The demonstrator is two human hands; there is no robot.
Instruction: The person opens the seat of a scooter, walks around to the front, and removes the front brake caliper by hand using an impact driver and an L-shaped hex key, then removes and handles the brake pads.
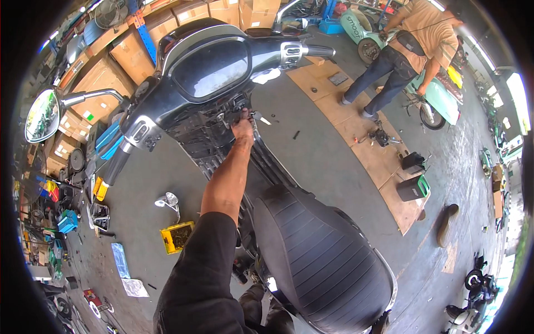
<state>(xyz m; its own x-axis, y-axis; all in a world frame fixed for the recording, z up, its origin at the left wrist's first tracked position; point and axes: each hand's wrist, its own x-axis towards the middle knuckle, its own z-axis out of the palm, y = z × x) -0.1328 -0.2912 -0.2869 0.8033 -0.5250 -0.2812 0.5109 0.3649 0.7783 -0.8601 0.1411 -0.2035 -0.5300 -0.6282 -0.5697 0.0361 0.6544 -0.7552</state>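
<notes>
My left hand [243, 127] reaches up to the inner leg shield of a black scooter, just below the handlebar. Its fingers are closed in a pinch, and a key [261, 118] with a silver blade sticks out beside them. My fingers partly hide the spot they work at. Above the hand is the glossy dark handlebar cover [211, 67], with a grip on each side and a round mirror [42, 116] at the left. The ribbed black seat [328, 256] lies at the lower right of my arm. My right hand is out of the picture.
A yellow bin [177, 237] of small parts and a loose mirror [167, 200] lie on the floor at left. Cardboard boxes [105, 83] fill the far left shelves. At right, a co-worker [411, 44] stands on cardboard sheets [334, 119] beside a mint-green scooter [439, 96].
</notes>
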